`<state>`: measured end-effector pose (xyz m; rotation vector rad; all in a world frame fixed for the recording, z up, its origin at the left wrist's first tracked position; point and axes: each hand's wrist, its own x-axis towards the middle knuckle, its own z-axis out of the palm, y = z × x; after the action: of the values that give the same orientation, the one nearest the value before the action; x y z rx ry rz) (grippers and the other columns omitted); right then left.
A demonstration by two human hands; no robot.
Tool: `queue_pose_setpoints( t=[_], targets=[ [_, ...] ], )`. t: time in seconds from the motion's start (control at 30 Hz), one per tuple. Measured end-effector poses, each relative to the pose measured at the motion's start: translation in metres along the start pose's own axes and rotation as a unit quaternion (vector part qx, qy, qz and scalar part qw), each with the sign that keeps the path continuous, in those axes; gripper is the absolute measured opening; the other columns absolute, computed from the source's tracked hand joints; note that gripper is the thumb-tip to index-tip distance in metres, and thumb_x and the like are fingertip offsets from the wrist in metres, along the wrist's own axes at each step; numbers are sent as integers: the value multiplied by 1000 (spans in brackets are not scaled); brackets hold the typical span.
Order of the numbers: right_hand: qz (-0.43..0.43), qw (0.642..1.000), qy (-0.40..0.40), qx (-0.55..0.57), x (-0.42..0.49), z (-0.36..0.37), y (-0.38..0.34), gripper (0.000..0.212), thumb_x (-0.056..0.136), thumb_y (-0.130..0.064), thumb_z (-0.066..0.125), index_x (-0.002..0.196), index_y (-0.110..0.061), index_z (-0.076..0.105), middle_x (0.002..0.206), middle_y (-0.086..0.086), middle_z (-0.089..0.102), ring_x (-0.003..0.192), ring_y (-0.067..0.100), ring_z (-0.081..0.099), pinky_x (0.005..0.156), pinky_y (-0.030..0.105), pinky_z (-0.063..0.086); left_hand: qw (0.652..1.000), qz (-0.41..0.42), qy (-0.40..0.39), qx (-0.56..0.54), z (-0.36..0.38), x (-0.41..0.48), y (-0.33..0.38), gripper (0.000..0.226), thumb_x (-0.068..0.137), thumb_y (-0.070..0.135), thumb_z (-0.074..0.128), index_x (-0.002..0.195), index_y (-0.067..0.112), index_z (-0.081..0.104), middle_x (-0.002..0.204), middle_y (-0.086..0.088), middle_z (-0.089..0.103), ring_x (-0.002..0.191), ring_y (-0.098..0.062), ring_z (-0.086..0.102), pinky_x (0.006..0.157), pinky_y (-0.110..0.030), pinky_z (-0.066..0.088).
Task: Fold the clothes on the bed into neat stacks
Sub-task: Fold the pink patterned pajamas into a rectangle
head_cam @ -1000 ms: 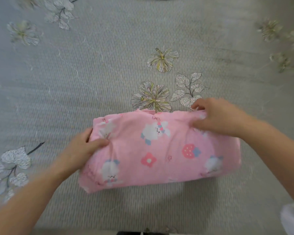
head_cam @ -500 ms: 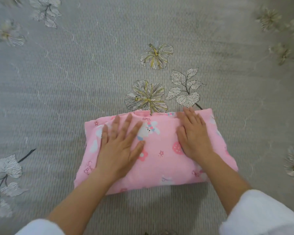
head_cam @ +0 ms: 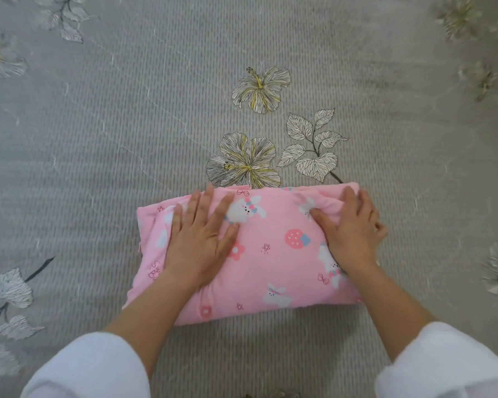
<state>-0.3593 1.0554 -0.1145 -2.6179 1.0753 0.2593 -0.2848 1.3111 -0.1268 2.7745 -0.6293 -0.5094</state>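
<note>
Pressing folded pink garment (head_cam: 273,254) on bed (head_cam: 127,124): L hand (head_cam: 199,239) + R hand (head_cam: 351,231)

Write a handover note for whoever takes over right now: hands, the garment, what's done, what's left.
Left hand: flat, fingers spread, pressing the left half of the pink rabbit-and-strawberry print fabric garment.
Right hand: lies on the garment's right end, pressing; holds nothing.
Garment: folded into a compact rectangle on the grey flower-patterned bedspread, close to the person.
Done: this piece looks folded.
Left: probably finish smoothing it and place it on a stack. No stack or other clothes are in view.
</note>
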Motion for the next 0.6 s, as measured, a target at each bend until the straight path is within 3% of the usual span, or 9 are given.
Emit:
queue_pose_setpoints(
  t=[0.1, 0.23, 0.3, 0.37, 0.43, 0.5, 0.6],
  targets=[
    [65, 995, -19, 72, 6, -8, -2, 96, 72, -70, 62, 146, -24, 22, 149, 11, 25, 137, 29, 25, 105, 51, 25, 1000, -1, -26, -16, -9, 6, 1, 61, 81, 69, -4, 139, 53, -15, 159, 10, -13, 147, -13, -11, 117, -41, -8],
    [92, 970, -72, 211, 3, -28, 11, 93, 69, -54, 78, 142, -17, 35, 138, 11, 43, 127, 30, 42, 104, 43, 37, 998, 13, -54, 33, -32, -10, -18, 69, 74, 73, -6, 139, 51, -15, 157, 10, -18, 147, -19, -12, 116, -39, -8],
    [115, 938, -129, 300, -4, -40, 26, 71, 71, -44, 80, 131, -19, 49, 128, 4, 57, 109, 21, 58, 89, 36, 48, 996, -48, -55, 50, -41, -34, -38, 71, 75, 74, 0, 141, 50, -14, 158, 7, -15, 147, -24, -8, 116, -45, 0],
    [140, 918, -171, 330, -18, -52, 38, 57, 75, -39, 78, 123, -19, 54, 118, 1, 63, 97, 17, 62, 77, 31, 48, 984, -168, -64, -14, -49, -63, -50, 77, 83, 76, 21, 148, 45, -8, 160, -4, -3, 146, -31, 3, 114, -51, 12],
    [167, 918, -167, 320, -32, -55, 43, 57, 77, -41, 76, 124, -15, 54, 114, 0, 62, 95, 19, 60, 79, 30, 44, 937, -298, -52, -174, -54, -79, -47, 89, 85, 64, 50, 152, 31, 0, 156, -16, 11, 142, -35, 18, 111, -51, 21],
    [193, 923, -153, 295, -44, -55, 39, 53, 80, -45, 72, 118, -10, 58, 106, 3, 60, 91, 22, 56, 78, 30, 41, 873, -376, -44, -308, -58, -82, -36, 96, 81, 52, 65, 152, 15, 11, 149, -21, 27, 135, -35, 33, 109, -48, 30],
    [215, 919, -140, 299, -53, -58, 31, 49, 82, -47, 69, 105, -3, 66, 98, 11, 65, 86, 26, 59, 74, 30, 42, 797, -441, -36, -412, -68, -78, -31, 73, 79, 37, 74, 132, -3, 46, 117, -13, 58, 103, -29, 58, 88, -39, 47]
  ],
)
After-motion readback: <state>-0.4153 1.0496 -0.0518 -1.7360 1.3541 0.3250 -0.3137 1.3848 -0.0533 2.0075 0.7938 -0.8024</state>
